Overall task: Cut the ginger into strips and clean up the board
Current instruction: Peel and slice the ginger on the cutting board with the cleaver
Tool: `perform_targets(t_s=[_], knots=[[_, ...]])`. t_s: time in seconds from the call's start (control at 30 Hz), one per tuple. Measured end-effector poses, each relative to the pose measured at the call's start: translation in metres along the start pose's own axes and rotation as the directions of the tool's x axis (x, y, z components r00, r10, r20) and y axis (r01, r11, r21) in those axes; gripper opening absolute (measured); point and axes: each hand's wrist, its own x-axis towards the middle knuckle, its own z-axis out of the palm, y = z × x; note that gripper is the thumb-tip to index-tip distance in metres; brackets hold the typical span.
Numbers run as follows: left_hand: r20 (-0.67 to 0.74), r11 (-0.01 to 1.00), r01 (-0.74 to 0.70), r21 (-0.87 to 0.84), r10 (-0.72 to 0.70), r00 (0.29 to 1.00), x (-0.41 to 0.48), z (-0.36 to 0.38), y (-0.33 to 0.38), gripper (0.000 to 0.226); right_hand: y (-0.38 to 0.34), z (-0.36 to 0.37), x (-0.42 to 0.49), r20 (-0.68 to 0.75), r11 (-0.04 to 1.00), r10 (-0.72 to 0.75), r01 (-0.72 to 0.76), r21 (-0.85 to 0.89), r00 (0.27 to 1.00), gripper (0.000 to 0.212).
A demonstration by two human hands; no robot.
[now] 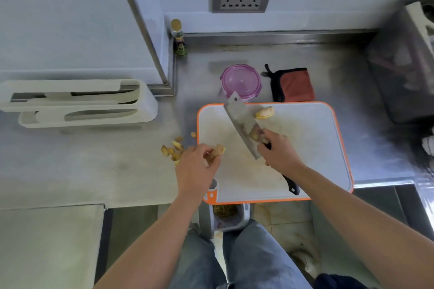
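left hand (197, 166): back turned up, fingers curled, pinching a ginger piece (218, 149) between thumb and fingertips.
left forearm (150, 237): bare, rising from the lower left edge toward the centre, wrist straight.
right hand (278, 151): back turned up, fingers wrapped round the knife (243, 125) where blade meets handle; the handle's end shows beneath the wrist.
right forearm (347, 213): bare, reaching in from the lower right, angled up and to the left.
hands together: roughly level, near each other but apart, not touching.
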Motion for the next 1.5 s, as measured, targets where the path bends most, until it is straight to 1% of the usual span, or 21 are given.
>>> perform_targets(t_s=[0.03,0.1,0.17,0.27,0.33,0.4,0.5,0.57,0.67,0.73,0.83,1.0,1.13,1.33,1.5], knots=[[0.013,0.999,-0.039,0.017,0.039,0.999,0.003,0.006,0.007,0.017,0.006,-0.005,-0.002,-0.011,1.0,-0.015,0.015,-0.027,1.0,0.005],[0.036,0.993,-0.101,0.064,0.099,0.994,0.008,0.02,0.021,0.019,0.014,-0.012,-0.007,-0.025,0.995,-0.041,0.038,-0.093,0.999,0.01],[0.049,0.986,-0.132,0.107,0.127,0.991,0.011,0.033,0.034,0.021,0.023,-0.015,-0.01,-0.035,0.983,-0.087,0.08,-0.168,0.996,0.004],[0.077,0.973,-0.145,0.177,0.134,0.988,0.015,0.049,0.049,0.022,0.034,-0.014,-0.012,-0.001,0.947,-0.133,0.127,-0.295,0.991,0.005],[0.108,0.969,-0.145,0.202,0.125,0.986,0.015,0.057,0.053,0.021,0.039,-0.011,-0.013,0.044,0.929,-0.15,0.156,-0.337,0.988,0.006],[0.125,0.969,-0.128,0.211,0.103,0.987,0.015,0.06,0.054,0.022,0.041,-0.009,-0.012,0.09,0.917,-0.151,0.173,-0.358,0.984,0.001],[0.132,0.967,-0.104,0.231,0.075,0.988,0.012,0.062,0.057,0.029,0.045,-0.002,-0.01,0.16,0.905,-0.145,0.196,-0.378,0.976,0.022],[0.146,0.973,-0.127,0.193,0.099,0.984,0.012,0.063,0.059,0.03,0.046,-0.001,-0.008,0.177,0.91,-0.142,0.199,-0.364,0.974,0.026],[0.163,0.969,-0.189,0.158,0.163,0.973,0.013,0.065,0.057,0.02,0.047,-0.001,-0.005,0.192,0.91,-0.153,0.213,-0.355,0.97,0.025],[0.148,0.97,-0.187,0.155,0.164,0.975,0.015,0.066,0.056,0.014,0.047,-0.002,-0.004,0.196,0.917,-0.142,0.204,-0.343,0.97,0.024],[0.142,0.971,-0.205,0.122,0.187,0.972,0.017,0.065,0.056,0.012,0.043,-0.003,-0.001,0.181,0.93,-0.137,0.189,-0.316,0.974,0.019],[0.16,0.974,-0.222,0.042,0.213,0.964,0.021,0.063,0.052,0.014,0.035,-0.013,-0.003,0.004,0.945,-0.171,0.165,-0.283,0.985,0.016],[0.189,0.976,-0.211,0.047,0.198,0.962,0.024,0.059,0.053,0.014,0.028,-0.014,-0.01,0.055,0.927,-0.159,0.168,-0.335,0.986,0.012],[0.196,0.972,-0.23,0.041,0.218,0.956,0.024,0.058,0.052,0.011,0.021,-0.009,-0.015,0.036,0.93,-0.136,0.14,-0.34,0.99,0.008],[0.187,0.973,-0.229,0.028,0.22,0.957,0.025,0.057,0.054,0.012,0.018,-0.008,-0.016,0.066,0.907,-0.114,0.131,-0.4,0.991,0.014]])
